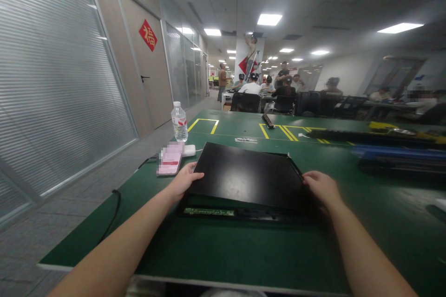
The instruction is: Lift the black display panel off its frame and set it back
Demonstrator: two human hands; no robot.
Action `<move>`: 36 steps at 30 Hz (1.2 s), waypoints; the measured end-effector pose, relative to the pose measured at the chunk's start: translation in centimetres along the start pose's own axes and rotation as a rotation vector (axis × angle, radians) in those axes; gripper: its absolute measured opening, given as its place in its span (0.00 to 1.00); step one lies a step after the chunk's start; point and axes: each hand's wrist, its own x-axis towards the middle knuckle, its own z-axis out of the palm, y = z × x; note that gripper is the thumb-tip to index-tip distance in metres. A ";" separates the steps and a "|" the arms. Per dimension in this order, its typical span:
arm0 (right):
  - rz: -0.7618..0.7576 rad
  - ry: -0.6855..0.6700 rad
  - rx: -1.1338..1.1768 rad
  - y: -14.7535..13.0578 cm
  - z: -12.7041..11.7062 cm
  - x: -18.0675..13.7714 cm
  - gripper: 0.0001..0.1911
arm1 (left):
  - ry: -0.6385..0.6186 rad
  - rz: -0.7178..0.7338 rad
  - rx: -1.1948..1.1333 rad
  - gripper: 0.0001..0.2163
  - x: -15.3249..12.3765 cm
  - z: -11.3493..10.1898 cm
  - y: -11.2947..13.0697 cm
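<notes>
A flat, glossy black screen panel (pixel 240 174) lies in front of me over the green table, tilted slightly against a dark frame (pixel 275 214) beneath it. A green circuit board strip (pixel 209 212) shows along the near side of that frame. My left hand (pixel 184 181) grips the panel's left edge, thumb on top and the other fingers mostly hidden. At the right edge, my right hand (pixel 323 189) is closed in a pinch where panel and frame rim meet; its lower fingers are in shadow.
Left of the panel are a pink phone (pixel 170 160), a white charger-like block (pixel 189 150) and a water bottle (pixel 179 121). Dark strips and a blue item (pixel 397 153) lie at right. A black cable (pixel 116 209) crosses the table's left edge. Several people sit beyond.
</notes>
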 end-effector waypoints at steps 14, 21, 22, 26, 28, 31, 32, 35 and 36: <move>0.018 -0.016 0.009 -0.3 -0.3 -0.1 0.14 | -0.015 0.008 0.015 0.22 0.6 -0.3 -0.6; 0.033 -0.031 0.017 -0.1 -0.3 0.1 0.15 | 0.016 0.029 -0.026 0.15 1.1 -0.7 -0.6; 0.038 -0.031 0.022 -0.1 -0.2 0.1 0.15 | 0.022 0.036 -0.039 0.15 1.2 -0.7 -0.6; 0.053 -0.033 0.045 -0.3 -0.4 0.1 0.15 | 0.027 0.061 -0.061 0.16 1.6 -0.9 -0.7; 0.054 -0.025 0.051 -0.5 -0.5 -0.1 0.15 | 0.021 0.075 -0.050 0.17 1.7 -1.1 -0.8; 0.054 -0.019 0.046 -0.7 -0.7 -0.2 0.14 | 0.007 0.103 -0.027 0.19 1.9 -1.3 -1.0; 0.057 -0.020 0.047 -0.8 -0.8 -0.3 0.14 | 0.004 0.118 -0.019 0.19 1.9 -1.4 -1.1; 0.073 -0.024 0.064 -0.7 -0.8 -0.2 0.14 | -0.002 0.172 0.015 0.18 2.1 -1.6 -1.3; 0.075 -0.025 0.069 -0.7 -0.7 -0.1 0.15 | -0.005 0.189 0.032 0.18 2.2 -1.7 -1.3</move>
